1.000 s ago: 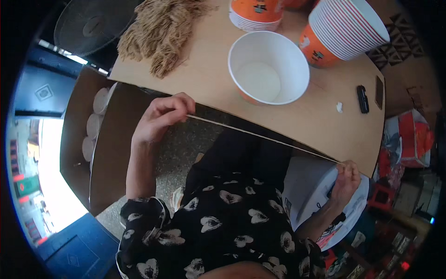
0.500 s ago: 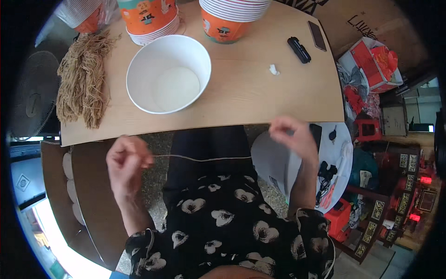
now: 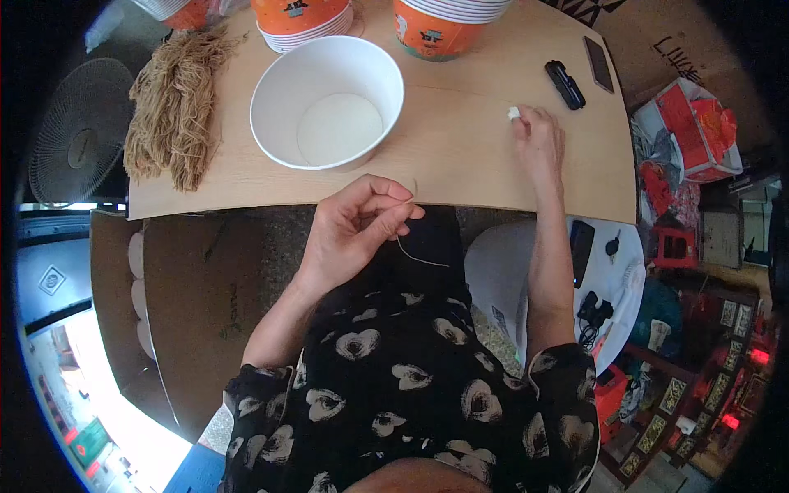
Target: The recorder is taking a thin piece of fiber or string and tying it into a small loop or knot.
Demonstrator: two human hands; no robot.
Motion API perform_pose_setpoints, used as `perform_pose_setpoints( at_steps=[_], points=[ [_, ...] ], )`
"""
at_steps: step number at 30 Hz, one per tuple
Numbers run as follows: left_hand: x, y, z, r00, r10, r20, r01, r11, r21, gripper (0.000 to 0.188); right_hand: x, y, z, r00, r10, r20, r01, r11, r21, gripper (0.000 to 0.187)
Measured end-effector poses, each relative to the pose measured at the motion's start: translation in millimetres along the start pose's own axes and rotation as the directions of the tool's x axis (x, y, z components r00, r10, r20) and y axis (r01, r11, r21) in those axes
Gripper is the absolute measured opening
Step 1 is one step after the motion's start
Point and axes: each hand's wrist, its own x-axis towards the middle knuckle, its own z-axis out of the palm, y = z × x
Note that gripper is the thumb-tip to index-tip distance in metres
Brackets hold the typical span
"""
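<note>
My left hand [image 3: 349,230] is in front of the table edge, pinching a thin tan string [image 3: 423,261] between thumb and fingertips. One short end sticks up above the fingers and the other hangs below. Over the tabletop, my right hand [image 3: 542,148] has its fingers drawn together on a small crumpled white piece [image 3: 514,112]; what the piece is made of is unclear. A large white paper bucket [image 3: 275,115], its inside bare, stands beyond my left hand. A bundle of tan strings [image 3: 173,123] lies at the table's left side.
Two stacks of orange paper buckets, a left stack [image 3: 302,20] and a right stack [image 3: 436,37], stand at the back. A black object [image 3: 565,85] and a phone [image 3: 598,64] lie at the right. A fan [image 3: 82,135] is at left, and a round white stool [image 3: 620,279] is beside me.
My left hand has moved right and up with the string. My right hand has let go of the string's other end and reached forward to the white piece. The whole view has shifted slightly.
</note>
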Motion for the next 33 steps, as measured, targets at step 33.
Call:
perform_pose_setpoints(
  at_steps=[33],
  points=[
    [0.4, -14.1, -22.2, 0.994, -0.098, -0.044, 0.094, 0.992, -0.086, 0.019, -67.3, -143.6, -55.2, 0.721, -0.163, 0.674, -0.669, 0.092, 0.738, 0.028]
  ],
)
